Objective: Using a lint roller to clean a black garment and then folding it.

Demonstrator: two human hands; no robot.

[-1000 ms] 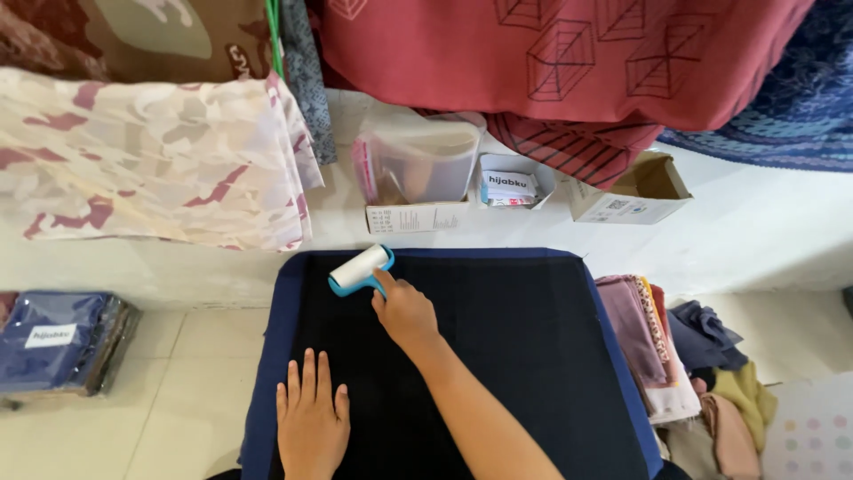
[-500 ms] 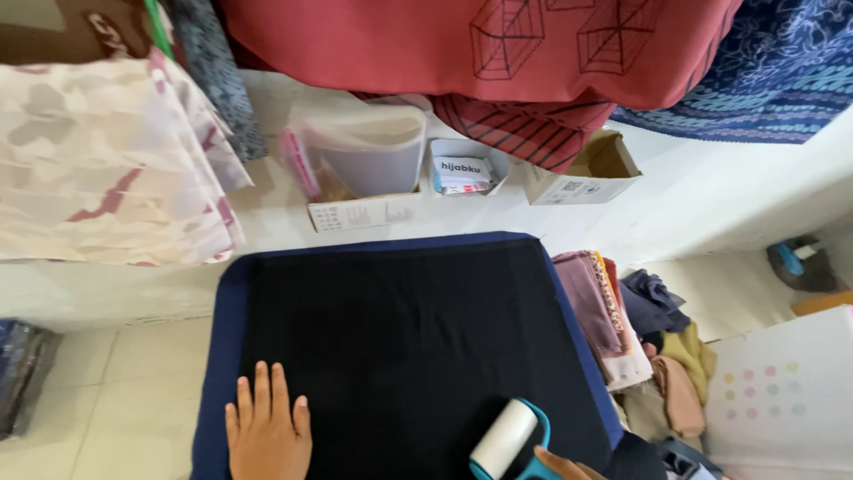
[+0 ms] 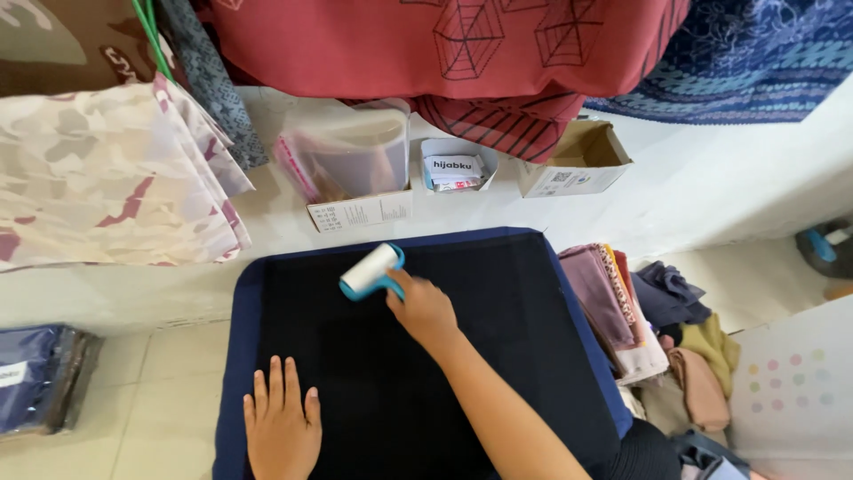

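A black cloth (image 3: 498, 338) lies flat on a dark blue pad (image 3: 244, 311) on the floor. My right hand (image 3: 425, 307) grips the blue handle of a lint roller (image 3: 370, 270), whose white roll rests on the far part of the cloth. Flat on the cloth's near left corner lies my left hand (image 3: 282, 428), fingers spread, holding nothing.
A clear plastic tub (image 3: 351, 160), a small open white box (image 3: 455, 164) and a cardboard box (image 3: 577, 160) stand against the wall behind the pad. Folded fabrics (image 3: 640, 311) are piled at the right. Patterned cloths hang above. A wrapped blue bundle (image 3: 35, 378) lies at the left.
My right hand has swept the lint roller from the cloth's near right edge back up to its far left part. My left hand has stayed pressed on the cloth.
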